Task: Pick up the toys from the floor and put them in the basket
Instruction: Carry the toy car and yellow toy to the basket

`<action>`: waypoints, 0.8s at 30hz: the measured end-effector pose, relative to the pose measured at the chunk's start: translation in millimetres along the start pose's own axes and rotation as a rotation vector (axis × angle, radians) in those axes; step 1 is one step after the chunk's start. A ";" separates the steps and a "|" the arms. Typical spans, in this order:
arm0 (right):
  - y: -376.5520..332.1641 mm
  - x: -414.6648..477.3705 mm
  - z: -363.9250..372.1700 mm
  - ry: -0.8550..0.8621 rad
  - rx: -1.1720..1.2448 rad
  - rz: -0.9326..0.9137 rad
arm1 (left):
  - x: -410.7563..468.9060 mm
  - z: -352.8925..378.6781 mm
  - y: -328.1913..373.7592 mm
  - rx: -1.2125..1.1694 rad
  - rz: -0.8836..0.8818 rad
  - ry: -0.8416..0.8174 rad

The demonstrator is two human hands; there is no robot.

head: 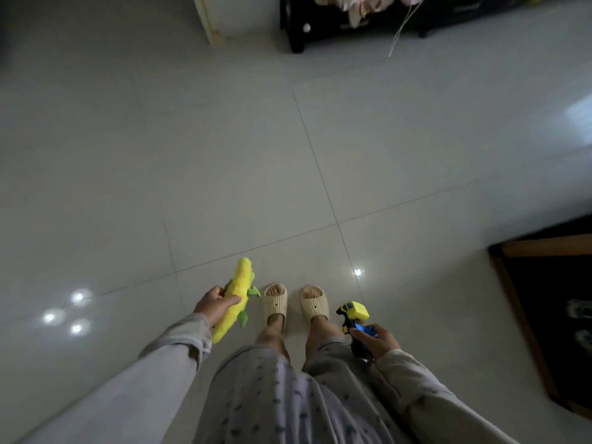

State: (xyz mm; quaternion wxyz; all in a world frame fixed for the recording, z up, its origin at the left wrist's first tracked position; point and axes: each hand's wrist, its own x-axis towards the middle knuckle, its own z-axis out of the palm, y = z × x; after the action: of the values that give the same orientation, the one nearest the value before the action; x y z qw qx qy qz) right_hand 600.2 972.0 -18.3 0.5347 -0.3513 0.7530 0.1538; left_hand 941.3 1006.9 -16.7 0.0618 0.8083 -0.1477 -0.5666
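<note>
My left hand grips a long yellow plush corn toy with green leaves, held out over the floor by my left foot. My right hand holds a yellow, blue and black toy truck beside my right leg, its yellow front pointing forward. No basket is in view. I stand upright in beige slippers and look straight down.
Pale glossy floor tiles stretch ahead with no toys on them. A dark piece of furniture with pink cloth stands at the far top. A dark wood-edged mat lies at the right. A white cabinet corner is at top middle.
</note>
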 end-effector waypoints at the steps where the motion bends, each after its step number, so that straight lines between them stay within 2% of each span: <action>1: 1.3 0.6 -6.6 -0.001 -0.035 -0.022 | -8.5 -1.6 -5.2 -0.045 -0.009 0.015; 9: -13.8 32.3 -60.4 -0.004 -0.269 -0.119 | -77.0 27.9 -51.4 -0.368 -0.069 0.131; 13: -43.0 48.4 -69.4 0.057 -0.382 -0.182 | -100.2 68.2 -94.6 -0.389 -0.155 0.192; 15: -58.7 48.7 -61.4 0.030 -0.489 -0.218 | -112.8 90.0 -121.6 -0.418 -0.220 0.226; 21: -112.1 31.2 -5.9 -0.160 -0.798 -0.392 | -148.3 151.0 -185.9 -0.715 -0.426 0.324; 24: -136.2 10.0 29.5 -0.201 -0.860 -0.486 | -161.9 176.8 -205.4 -0.861 -0.517 0.341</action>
State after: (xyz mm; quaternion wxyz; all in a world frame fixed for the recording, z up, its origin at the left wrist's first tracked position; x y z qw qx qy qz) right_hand 713.4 890.1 -19.1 0.4318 -0.6884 0.4627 0.3544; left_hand 759.8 1263.7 11.8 0.2695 0.8005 0.3143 -0.4334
